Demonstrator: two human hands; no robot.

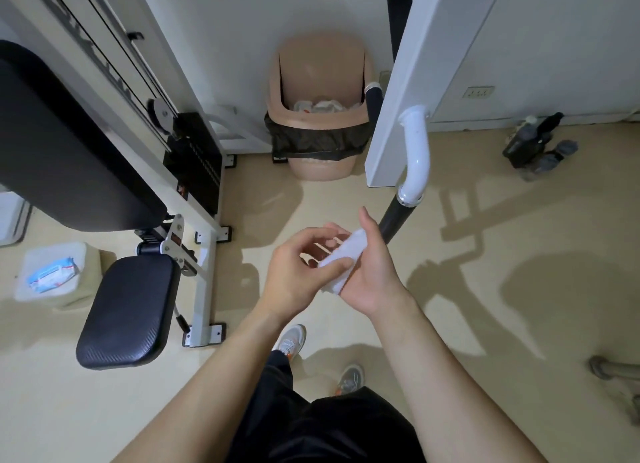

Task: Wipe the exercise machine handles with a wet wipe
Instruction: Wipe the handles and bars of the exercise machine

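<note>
A white wet wipe (341, 260), folded into a strip, lies across the palm of my right hand (372, 272). My left hand (299, 270) pinches its lower end with thumb and fingers. Both hands hover over the floor in the middle of the view. Just beyond my right hand hangs a black padded handle (394, 220) on a white curved tube (417, 154) of the machine's arm (398, 92). A second black grip (374, 104) shows behind that arm, and a long black one (399, 15) higher up.
A tan waste bin (320, 116) with a black liner stands by the wall, holding crumpled wipes. The machine's black seat (128, 306), backrest (59, 144) and weight stack (195, 161) are on the left. A pack of wipes (52, 275) lies on a white container. Bottles (535, 144) sit at right.
</note>
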